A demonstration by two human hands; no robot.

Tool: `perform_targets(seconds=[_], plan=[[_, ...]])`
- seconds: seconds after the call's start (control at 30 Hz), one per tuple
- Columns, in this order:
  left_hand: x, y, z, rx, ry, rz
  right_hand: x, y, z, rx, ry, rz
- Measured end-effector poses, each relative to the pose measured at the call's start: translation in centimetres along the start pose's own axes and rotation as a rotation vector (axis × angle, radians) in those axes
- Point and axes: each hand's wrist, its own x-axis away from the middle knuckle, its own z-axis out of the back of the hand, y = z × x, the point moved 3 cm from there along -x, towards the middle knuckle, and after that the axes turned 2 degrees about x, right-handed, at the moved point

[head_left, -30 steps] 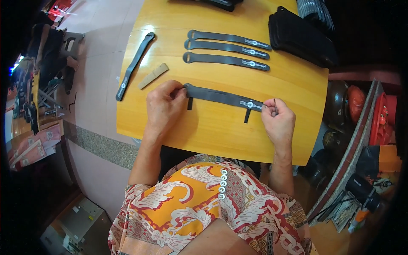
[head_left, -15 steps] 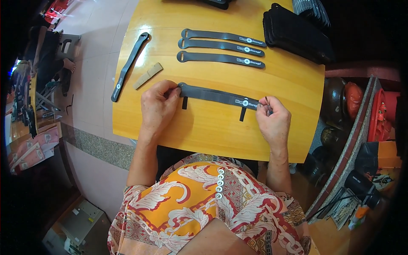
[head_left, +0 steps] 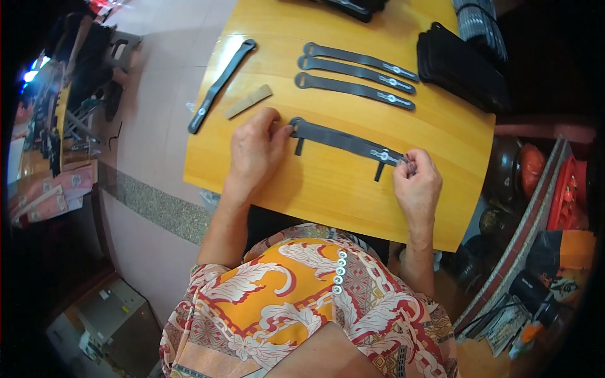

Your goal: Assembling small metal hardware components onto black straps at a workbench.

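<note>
A dark grey storage strap (head_left: pixel 340 138) with a white printed mark stretches between my hands above the yellow table. My left hand (head_left: pixel 255 148) is at its slotted end, thumb tip touching it, index finger bent up away from it; the lower fingers are hidden. My right hand (head_left: pixel 419 179) pinches the other end. Two short black strips stick out below the strap, a left strip (head_left: pixel 299 147) and a right strip (head_left: pixel 379 171); I cannot tell whether they are attached. A tan folded piece (head_left: pixel 249 102) lies beyond my left hand.
Three matching straps (head_left: pixel 356 93) lie in a row farther back; another strap (head_left: pixel 220 86) slants at the left edge of the table (head_left: pixel 302 195). Black stacked pieces (head_left: pixel 460 70) and a clear-wrapped bundle (head_left: pixel 477 26) stand at the back right. Dark jars (head_left: pixel 504 157) are beside the table.
The whole view has swung, so things sit farther right in it. My left index finger has come away from the strap's slotted end. My right hand keeps its pinch.
</note>
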Motion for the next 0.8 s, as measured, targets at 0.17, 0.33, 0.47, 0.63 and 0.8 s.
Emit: perform_targets(seconds=[0.17,0.33,0.47,0.63,0.8], plan=[[1.0,-0.4,0.5,0.131,0.096,-0.047,0.1,-0.3,0.4,-0.015,-0.057,-0.068],[2.9,2.0,-0.1,-0.043,0.074,-0.462,0.1,-2.9,1.3,0.161,0.14,0.205],[2.9,2.6,-0.6,-0.153,0.038,-0.504,-0.3,-6.3,0.1,0.091,0.021,0.354],[3.1,1.2,-0.6,-0.159,-0.09,-0.439,-0.6,-4.2,-2.4,0.131,-0.119,0.223],[3.2,0.9,0.0,-0.15,-0.143,-0.424,-1.3,-2.6,-2.1,-0.002,-0.124,0.149]])
